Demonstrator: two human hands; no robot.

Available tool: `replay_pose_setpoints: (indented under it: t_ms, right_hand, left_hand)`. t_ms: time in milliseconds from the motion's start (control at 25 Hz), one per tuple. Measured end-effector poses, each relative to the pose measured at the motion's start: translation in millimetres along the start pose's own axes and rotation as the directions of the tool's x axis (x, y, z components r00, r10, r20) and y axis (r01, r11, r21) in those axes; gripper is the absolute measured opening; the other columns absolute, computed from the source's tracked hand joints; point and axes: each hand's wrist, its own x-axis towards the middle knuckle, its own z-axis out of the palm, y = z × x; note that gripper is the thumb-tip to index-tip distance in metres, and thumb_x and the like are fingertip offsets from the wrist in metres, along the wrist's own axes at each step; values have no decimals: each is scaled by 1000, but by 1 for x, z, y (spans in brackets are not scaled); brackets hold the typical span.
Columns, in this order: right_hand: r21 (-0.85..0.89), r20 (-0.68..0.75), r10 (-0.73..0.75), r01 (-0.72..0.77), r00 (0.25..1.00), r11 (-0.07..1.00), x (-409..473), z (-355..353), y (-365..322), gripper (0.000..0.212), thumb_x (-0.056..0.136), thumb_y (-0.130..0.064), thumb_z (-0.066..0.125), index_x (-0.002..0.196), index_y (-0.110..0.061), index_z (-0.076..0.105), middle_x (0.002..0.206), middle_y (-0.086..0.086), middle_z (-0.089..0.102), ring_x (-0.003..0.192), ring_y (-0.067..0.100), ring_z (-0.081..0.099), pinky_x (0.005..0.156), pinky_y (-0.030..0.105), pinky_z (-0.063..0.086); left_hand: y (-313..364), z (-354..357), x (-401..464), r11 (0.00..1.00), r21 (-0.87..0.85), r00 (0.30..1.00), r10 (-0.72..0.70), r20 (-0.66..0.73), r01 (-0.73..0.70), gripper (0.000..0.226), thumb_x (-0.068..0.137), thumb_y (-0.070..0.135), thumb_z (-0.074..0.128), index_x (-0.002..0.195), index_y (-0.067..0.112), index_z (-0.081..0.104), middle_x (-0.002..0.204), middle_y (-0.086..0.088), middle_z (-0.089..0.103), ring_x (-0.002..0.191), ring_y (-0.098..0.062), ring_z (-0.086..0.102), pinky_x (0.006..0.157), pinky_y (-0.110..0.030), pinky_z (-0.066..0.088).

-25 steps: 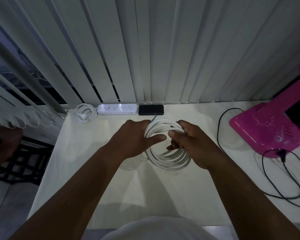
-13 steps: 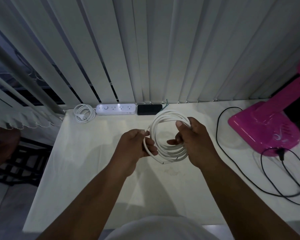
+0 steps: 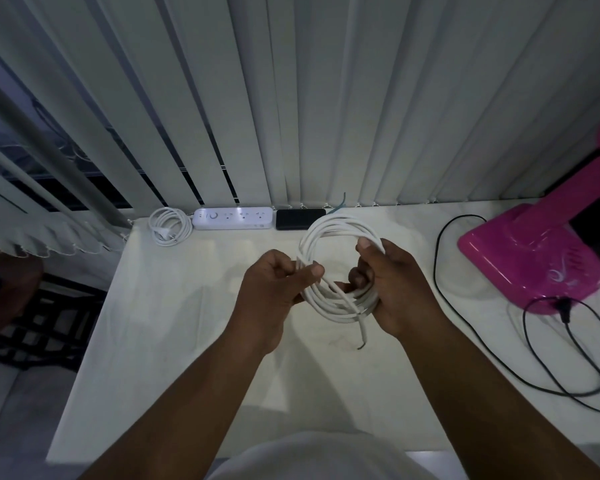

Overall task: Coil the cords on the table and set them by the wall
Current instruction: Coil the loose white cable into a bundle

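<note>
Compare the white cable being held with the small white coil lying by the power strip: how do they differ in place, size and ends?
The held white cable is gripped above the table by the left hand and right hand; the small white coil lies untouched on the table beside the power strip, near the blinds. The held coil's loops look wider. Its loose end is bare, while the small coil ends in a plug. Both are white and wound into rings.

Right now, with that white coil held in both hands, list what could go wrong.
1. The white coil is unbound; its cut end dangles below the right hand, so loops may spring apart when the left hand lets go.
2. The wall edge already holds the power strip and black box; setting the coil down could nudge them.
</note>
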Motion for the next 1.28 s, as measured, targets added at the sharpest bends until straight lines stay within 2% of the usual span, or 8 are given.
replay_pose_setpoints:
  t_ms: [200, 400, 560, 800, 880, 1000, 1120, 1280]
  right_hand:
    - [53, 28, 53, -54, 998, 997, -11, 6, -2, 32, 100, -18, 54, 69, -13, 61, 52, -1, 36, 49, 14, 39, 64, 39, 46]
    - [-55, 58, -12, 15, 998, 998, -12, 3, -9, 29, 102, -22, 50, 75, -12, 53, 54, -2, 41, 55, 16, 47, 59, 33, 42]
    - [-146, 85, -97, 108, 992, 983, -14, 5, -12, 34, 102, -24, 50, 72, -22, 65, 54, -5, 44, 65, 19, 52, 69, 36, 45]
    - [-133, 78, -162, 171, 984, 976, -12, 5, -17, 21, 100, -20, 54, 81, -13, 57, 54, -2, 38, 64, 18, 50, 71, 36, 41]
    - [-75, 63, -161, 165, 985, 983, -10, 3, -23, 20, 100, -20, 54, 83, -11, 59, 53, -4, 42, 62, 17, 52, 71, 35, 42]
    - [-54, 24, -188, 189, 982, 981, -8, -1, -34, 20, 101, -22, 53, 87, -9, 57, 52, -5, 44, 61, 15, 53, 71, 35, 44]
    - [-87, -31, -249, 245, 968, 966, -8, 5, -31, 20, 101, -25, 52, 87, -12, 56, 53, -4, 42, 63, 15, 52, 72, 36, 42]
    - [-146, -194, -309, 284, 931, 948, -12, 18, 0, 23, 103, -27, 47, 87, -11, 50, 62, -1, 46, 65, 14, 52, 72, 33, 44]
  left_hand:
    - [4, 1, 5, 966, 257, 990, -43, 131, 8, 42, 62, 26, 81, 97, 19, 61, 69, 0, 65, 65, -14, 61, 62, -30, 50]
    - [10, 9, 6, 752, 598, 959, 255, 123, -277, 31, 68, 20, 77, 83, 29, 51, 71, 14, 54, 62, -1, 50, 59, -14, 44]
    - [10, 12, 10, 602, 699, 900, 410, 144, -386, 37, 68, 3, 60, 93, 28, 52, 88, 15, 66, 78, 4, 59, 64, -5, 41]
    - [-3, 10, 9, 835, 382, 914, 319, 249, -396, 32, 81, 10, 57, 93, 39, 51, 82, 0, 74, 76, -18, 72, 73, -32, 56]
    - [-6, 3, 9, 778, 467, 906, 338, 254, -421, 12, 83, 38, 61, 90, 39, 52, 79, 7, 72, 73, -8, 68, 69, -21, 51]
    - [-10, 0, 5, 684, 577, 894, 364, 261, -447, 27, 80, 57, 58, 94, 34, 54, 78, 4, 67, 67, -12, 63, 62, -18, 49]
    - [-7, 14, -2, 914, 315, 960, 204, 190, -257, 28, 84, 48, 59, 98, 24, 62, 89, 2, 74, 80, -18, 72, 68, -31, 57]
    - [-11, 20, -3, 992, 128, 995, -6, 102, -7, 16, 92, 27, 57, 98, 21, 71, 103, -11, 74, 98, -30, 67, 77, -39, 48]
